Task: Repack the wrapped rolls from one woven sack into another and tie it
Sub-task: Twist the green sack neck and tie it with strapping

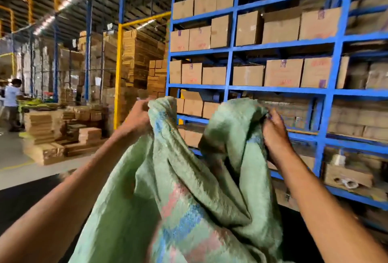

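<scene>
Green woven sack (189, 189) gripped by both hands (136, 115) (275, 132), blue box-filled shelving (231, 48) behind.

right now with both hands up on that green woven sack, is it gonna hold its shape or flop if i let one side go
Probably flop: the green woven sack hangs in deep folds between the left hand and the right hand. The freed corner would likely sag. The lifted top looks light, though the contents are hidden.
</scene>
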A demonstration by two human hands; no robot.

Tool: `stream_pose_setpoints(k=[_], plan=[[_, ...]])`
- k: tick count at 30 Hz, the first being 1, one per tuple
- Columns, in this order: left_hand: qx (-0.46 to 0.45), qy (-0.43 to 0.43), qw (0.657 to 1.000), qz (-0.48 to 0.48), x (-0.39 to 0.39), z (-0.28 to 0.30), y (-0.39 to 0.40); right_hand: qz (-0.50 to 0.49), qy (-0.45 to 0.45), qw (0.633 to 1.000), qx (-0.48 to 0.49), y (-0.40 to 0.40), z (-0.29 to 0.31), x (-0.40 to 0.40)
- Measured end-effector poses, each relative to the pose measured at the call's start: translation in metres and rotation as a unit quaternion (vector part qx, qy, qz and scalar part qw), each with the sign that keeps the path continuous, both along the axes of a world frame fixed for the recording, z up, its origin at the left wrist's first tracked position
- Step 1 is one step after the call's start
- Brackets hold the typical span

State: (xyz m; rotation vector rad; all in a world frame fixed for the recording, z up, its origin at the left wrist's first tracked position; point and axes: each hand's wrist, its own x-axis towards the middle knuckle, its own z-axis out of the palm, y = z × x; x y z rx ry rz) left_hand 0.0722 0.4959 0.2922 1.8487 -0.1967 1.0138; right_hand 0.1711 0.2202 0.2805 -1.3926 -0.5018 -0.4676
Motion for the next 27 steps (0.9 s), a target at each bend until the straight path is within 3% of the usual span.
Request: stream_pose_setpoints(k=[3, 5, 8, 11, 13, 15, 16, 19, 20, 24, 27], plan=[[0.110, 0.058, 0.984, -0.126, 0.019, -0.002, -0.007, 0.055, -0.024, 0.997, -0.046, 0.063, 0.020, -0.016], [0.132, 0.116, 0.967, -0.183, 0.038, -0.015, -0.003, 0.073, -0.023, 0.992, -0.102, 0.091, 0.025, -0.023], [-0.022, 0.121, 0.980, -0.159, 0.060, -0.031, 0.014, 0.022, -0.049, 0.975, -0.215, 0.108, 0.020, -0.034], [-0.171, 0.088, 0.974, -0.118, 0.069, -0.028, 0.037, 0.052, -0.033, 0.946, -0.319, 0.091, 0.006, -0.066], [-0.237, 0.089, 0.962, -0.099, 0.077, -0.025, 0.050, 0.059, -0.017, 0.874, -0.482, 0.092, -0.022, -0.086], [-0.232, 0.109, 0.963, -0.085, 0.081, -0.023, 0.052, -0.052, -0.098, 0.754, -0.647, 0.102, -0.055, -0.083], [-0.229, 0.118, 0.961, -0.102, 0.082, -0.023, 0.053, -0.100, -0.132, 0.753, -0.637, 0.108, -0.058, -0.075], [-0.301, 0.130, 0.915, -0.237, 0.077, -0.023, 0.055, -0.208, -0.147, 0.877, -0.408, 0.101, -0.015, -0.057], [-0.314, 0.136, 0.895, -0.288, 0.075, -0.023, 0.055, -0.220, -0.175, 0.897, -0.340, 0.096, 0.006, -0.053], [-0.260, 0.162, 0.850, -0.428, 0.057, -0.009, 0.033, -0.117, -0.265, 0.916, -0.278, 0.133, 0.076, -0.062], [-0.235, 0.097, 0.891, -0.376, 0.055, 0.002, 0.010, -0.146, -0.263, 0.906, -0.296, 0.160, 0.095, -0.059]])
